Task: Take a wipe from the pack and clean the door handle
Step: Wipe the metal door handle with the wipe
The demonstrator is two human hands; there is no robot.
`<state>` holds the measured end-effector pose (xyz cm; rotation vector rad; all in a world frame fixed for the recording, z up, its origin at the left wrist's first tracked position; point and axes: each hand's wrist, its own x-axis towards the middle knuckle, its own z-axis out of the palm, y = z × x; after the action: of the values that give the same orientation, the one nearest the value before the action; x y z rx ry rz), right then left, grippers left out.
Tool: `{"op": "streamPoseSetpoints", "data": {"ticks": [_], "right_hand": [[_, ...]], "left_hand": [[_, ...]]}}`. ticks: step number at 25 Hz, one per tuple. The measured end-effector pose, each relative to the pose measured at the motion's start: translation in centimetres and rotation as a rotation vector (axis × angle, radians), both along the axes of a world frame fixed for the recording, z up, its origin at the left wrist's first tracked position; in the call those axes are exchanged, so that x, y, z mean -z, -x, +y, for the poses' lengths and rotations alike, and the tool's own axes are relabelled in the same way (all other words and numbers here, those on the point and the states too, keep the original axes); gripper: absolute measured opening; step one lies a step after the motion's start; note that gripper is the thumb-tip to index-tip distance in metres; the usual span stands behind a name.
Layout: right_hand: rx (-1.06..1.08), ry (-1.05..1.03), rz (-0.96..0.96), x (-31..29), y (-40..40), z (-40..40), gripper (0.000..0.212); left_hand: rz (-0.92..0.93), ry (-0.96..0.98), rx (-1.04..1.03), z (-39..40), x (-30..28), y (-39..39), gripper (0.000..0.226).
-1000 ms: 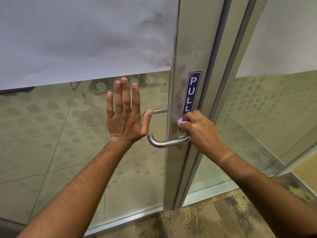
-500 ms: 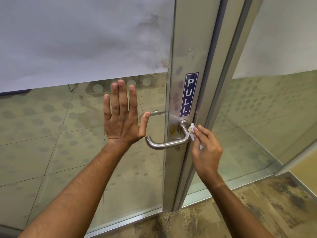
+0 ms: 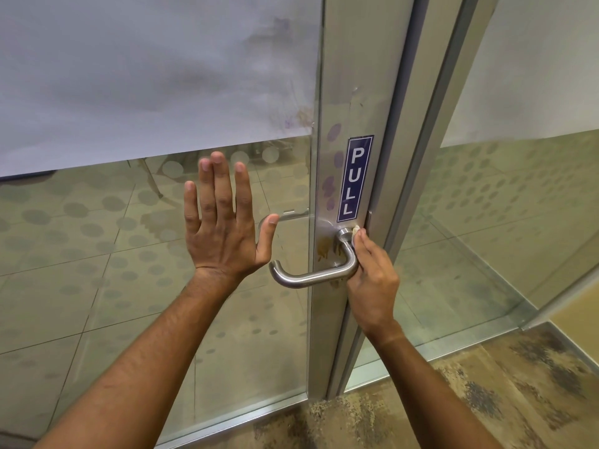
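Observation:
A brushed-steel lever door handle [image 3: 311,277] sticks out from the metal door stile [image 3: 356,92], just below a blue PULL sticker [image 3: 355,179]. My right hand [image 3: 372,280] is shut on a small white wipe [image 3: 355,230] and presses it against the handle's neck on its right side. Only a corner of the wipe shows above my fingertips. My left hand [image 3: 223,222] lies flat and open against the glass door panel [image 3: 97,270], left of the handle, fingers spread upward. Brownish stains [image 3: 324,251] mark the stile beside the handle's base. The wipe pack is not in view.
Frosted film [image 3: 146,76] covers the upper glass. A fixed glass panel [image 3: 502,222] stands to the right of the door frame. Patterned carpet [image 3: 421,409] lies at the bottom. A second handle [image 3: 291,215] shows through the glass on the far side.
My right hand came off the top of the handle, swung round to its right side, then slid up so the wipe sits on the neck. My left hand stayed on the glass.

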<state>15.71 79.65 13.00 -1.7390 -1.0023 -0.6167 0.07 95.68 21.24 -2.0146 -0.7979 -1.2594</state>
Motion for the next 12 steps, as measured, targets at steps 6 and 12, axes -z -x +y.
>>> {"op": "streamPoseSetpoints", "data": {"ticks": [6,12], "right_hand": [[-0.054,0.115,0.099,2.0,0.5,-1.1,0.030],[-0.060,-0.024,0.134,-0.8,-0.3,0.1,0.036]], "left_hand": [[0.000,0.008,0.007,-0.2,-0.2,0.0,0.089],[0.001,0.010,0.011,-0.4,-0.2,0.1,0.089]]}}
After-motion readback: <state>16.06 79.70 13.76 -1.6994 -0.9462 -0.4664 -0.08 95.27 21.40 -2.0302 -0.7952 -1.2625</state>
